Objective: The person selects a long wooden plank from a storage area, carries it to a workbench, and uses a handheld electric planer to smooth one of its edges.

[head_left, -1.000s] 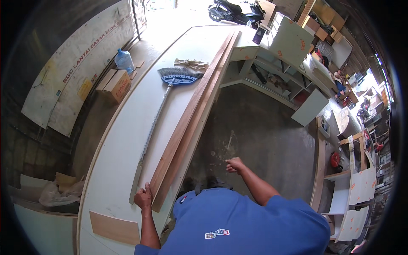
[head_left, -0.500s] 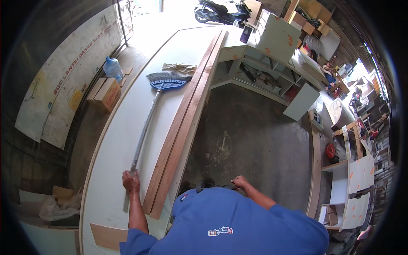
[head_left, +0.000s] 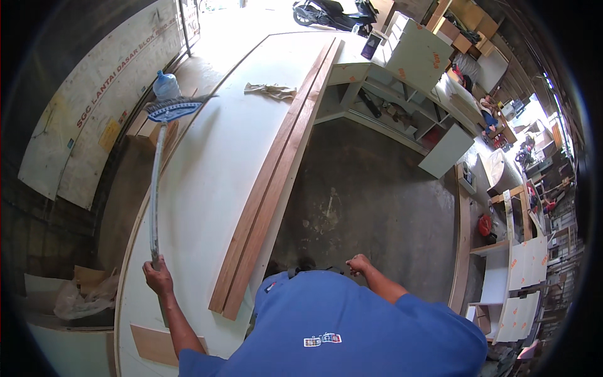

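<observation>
My left hand (head_left: 158, 276) is wrapped round the grey handle of a broom (head_left: 156, 195) above the left part of a long white panel (head_left: 207, 169). The broom's blue head with dark bristles reaches past the panel's left edge, in front of a blue water jug (head_left: 166, 85). My right hand (head_left: 359, 264) hangs by my waist over the floor with its fingers curled closed; whether anything is in them is too small to tell. Two long reddish-brown wood strips (head_left: 270, 188) lie side by side along the panel's right edge. A crumpled beige cloth or glove (head_left: 270, 91) rests beside their far part.
A cardboard box (head_left: 146, 132) stands on the floor left of the panel. At the near end lies a small brown board (head_left: 164, 344). White cabinet frames (head_left: 402, 103) stand at the far right, and a motorcycle (head_left: 336, 14) is parked behind. Another person (head_left: 488, 113) sits far right.
My left hand has moved left with the broom, whose head went from the panel beside the cloth to beyond the left edge. My right hand has barely moved.
</observation>
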`<act>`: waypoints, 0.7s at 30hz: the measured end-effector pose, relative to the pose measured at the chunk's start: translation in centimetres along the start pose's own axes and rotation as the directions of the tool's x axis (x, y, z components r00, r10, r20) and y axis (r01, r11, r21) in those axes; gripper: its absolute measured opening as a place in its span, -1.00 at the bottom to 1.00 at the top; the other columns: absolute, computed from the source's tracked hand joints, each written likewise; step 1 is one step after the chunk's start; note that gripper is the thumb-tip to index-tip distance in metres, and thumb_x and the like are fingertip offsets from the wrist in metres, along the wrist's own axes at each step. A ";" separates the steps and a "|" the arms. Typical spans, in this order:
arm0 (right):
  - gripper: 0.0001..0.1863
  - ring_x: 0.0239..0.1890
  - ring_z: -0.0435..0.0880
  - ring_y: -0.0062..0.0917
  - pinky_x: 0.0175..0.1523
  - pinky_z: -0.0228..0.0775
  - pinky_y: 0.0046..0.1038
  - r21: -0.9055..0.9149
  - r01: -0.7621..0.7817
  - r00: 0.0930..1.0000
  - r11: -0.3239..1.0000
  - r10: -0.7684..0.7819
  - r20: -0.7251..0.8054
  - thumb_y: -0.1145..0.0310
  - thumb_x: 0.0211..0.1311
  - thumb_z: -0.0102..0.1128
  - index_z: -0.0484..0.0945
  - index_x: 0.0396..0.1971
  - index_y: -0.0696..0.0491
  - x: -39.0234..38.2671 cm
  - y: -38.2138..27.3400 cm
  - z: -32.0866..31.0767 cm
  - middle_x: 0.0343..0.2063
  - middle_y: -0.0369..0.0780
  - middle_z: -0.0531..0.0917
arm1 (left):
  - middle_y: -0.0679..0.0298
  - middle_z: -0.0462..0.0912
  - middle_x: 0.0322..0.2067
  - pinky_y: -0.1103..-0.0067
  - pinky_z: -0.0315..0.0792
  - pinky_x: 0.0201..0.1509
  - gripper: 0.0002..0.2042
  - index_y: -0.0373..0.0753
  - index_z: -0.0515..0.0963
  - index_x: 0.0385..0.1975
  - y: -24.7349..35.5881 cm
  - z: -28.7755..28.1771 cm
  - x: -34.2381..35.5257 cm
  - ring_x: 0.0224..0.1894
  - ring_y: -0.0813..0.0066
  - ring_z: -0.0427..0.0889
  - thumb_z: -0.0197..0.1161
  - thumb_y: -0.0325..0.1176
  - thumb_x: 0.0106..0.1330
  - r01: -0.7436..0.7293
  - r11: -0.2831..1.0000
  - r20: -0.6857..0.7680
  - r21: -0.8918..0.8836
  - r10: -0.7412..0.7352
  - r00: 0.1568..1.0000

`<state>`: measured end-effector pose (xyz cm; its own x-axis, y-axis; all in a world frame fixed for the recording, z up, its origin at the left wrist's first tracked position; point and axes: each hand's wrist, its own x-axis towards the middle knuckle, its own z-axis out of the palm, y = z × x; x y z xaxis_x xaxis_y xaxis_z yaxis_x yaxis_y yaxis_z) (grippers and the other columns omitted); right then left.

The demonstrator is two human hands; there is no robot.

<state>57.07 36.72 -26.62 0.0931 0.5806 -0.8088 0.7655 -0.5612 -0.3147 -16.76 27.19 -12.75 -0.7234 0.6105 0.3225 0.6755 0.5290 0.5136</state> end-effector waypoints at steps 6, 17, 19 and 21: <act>-0.73 -0.64 0.64 -0.49 -0.57 0.48 -0.41 0.144 -0.028 0.997 0.989 0.038 -0.073 0.25 0.34 0.29 0.63 -0.27 0.21 -1.9 -11.1 0.1 -0.57 -0.21 0.62 | 0.02 0.54 -0.31 0.18 0.49 -0.15 -0.56 -0.35 0.45 -0.36 -2.5 -0.2 -6.5 -0.25 -0.05 0.58 0.37 -0.03 0.34 0.025 1.000 0.202 -0.006 -0.024 0.979; -0.68 -0.58 0.65 -0.54 -0.51 0.53 -0.47 0.151 0.044 0.999 0.988 -0.041 -0.021 0.21 0.34 0.31 0.65 -0.18 0.20 -1.3 -16.2 0.6 -0.50 -0.23 0.65 | -0.11 0.54 0.02 0.14 0.38 0.20 -0.30 -0.42 0.48 0.09 14.0 11.2 -12.5 0.12 -0.09 0.50 0.38 0.13 0.22 -0.141 0.976 0.394 -0.168 0.198 0.898; -0.68 -0.58 0.65 -0.54 -0.51 0.54 -0.47 0.179 0.042 0.999 0.983 -0.038 -0.026 0.21 0.34 0.31 0.64 -0.18 0.21 -1.1 -14.3 1.1 -0.49 -0.23 0.66 | -0.08 0.53 0.04 0.15 0.35 0.23 -0.22 -0.41 0.44 0.15 16.6 11.4 -14.1 0.14 -0.06 0.49 0.40 0.19 0.17 -0.132 0.984 0.408 -0.123 0.171 0.897; -0.67 -0.53 0.75 -0.45 -0.46 0.60 -0.35 0.234 0.030 0.998 0.972 -0.016 -0.063 0.17 0.30 0.32 0.68 -0.29 0.20 -1.4 -12.3 1.5 -0.51 -0.16 0.72 | -0.05 0.52 0.06 0.15 0.33 0.27 -0.13 -0.40 0.40 0.22 17.4 10.8 -15.0 0.16 -0.04 0.47 0.42 0.25 0.12 -0.118 0.990 0.421 -0.073 0.137 0.897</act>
<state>46.59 41.93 -22.36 0.1210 0.6253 -0.7709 0.5974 -0.6661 -0.4465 7.38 33.61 -17.21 -0.4956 0.8682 0.0251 0.7437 0.4093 0.5285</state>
